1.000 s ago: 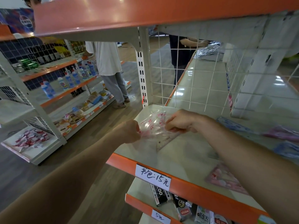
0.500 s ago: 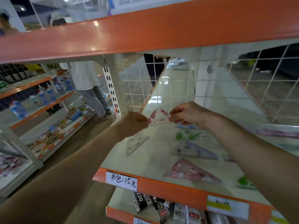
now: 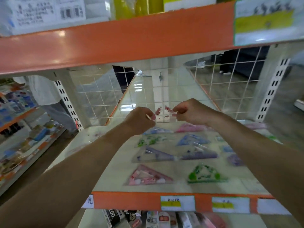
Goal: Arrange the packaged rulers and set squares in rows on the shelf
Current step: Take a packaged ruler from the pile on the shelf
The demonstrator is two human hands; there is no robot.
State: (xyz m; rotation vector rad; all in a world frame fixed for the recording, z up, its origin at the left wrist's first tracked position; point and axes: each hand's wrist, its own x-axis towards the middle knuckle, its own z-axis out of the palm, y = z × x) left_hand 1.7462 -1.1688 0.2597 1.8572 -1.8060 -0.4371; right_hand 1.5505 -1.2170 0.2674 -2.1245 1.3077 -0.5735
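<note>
Both hands hold one clear packaged set square [image 3: 162, 114] with red print up above the back of the shelf [image 3: 115, 163]. My left hand [image 3: 139, 120] pinches its left edge and my right hand [image 3: 189, 112] pinches its right edge. Below them, packaged set squares lie in rows on the shelf: a pink one [image 3: 148, 176] and a green one [image 3: 205, 174] at the front, purple ones [image 3: 158, 153] behind, then blue [image 3: 191, 139], green [image 3: 148, 140] and pink [image 3: 189, 128] ones further back.
An orange shelf lip [image 3: 125, 200] with price labels runs along the front. The upper shelf's orange edge [image 3: 115, 41] hangs overhead. A white wire grid [image 3: 102, 99] closes the back. A person in white stands in the left aisle [image 3: 44, 94]. Boxed goods sit on the lower shelf [image 3: 131, 218].
The view has swung right along the shelf, bringing the rows of set squares into sight. Both hands have carried the package rightward and higher, still pinching it between them.
</note>
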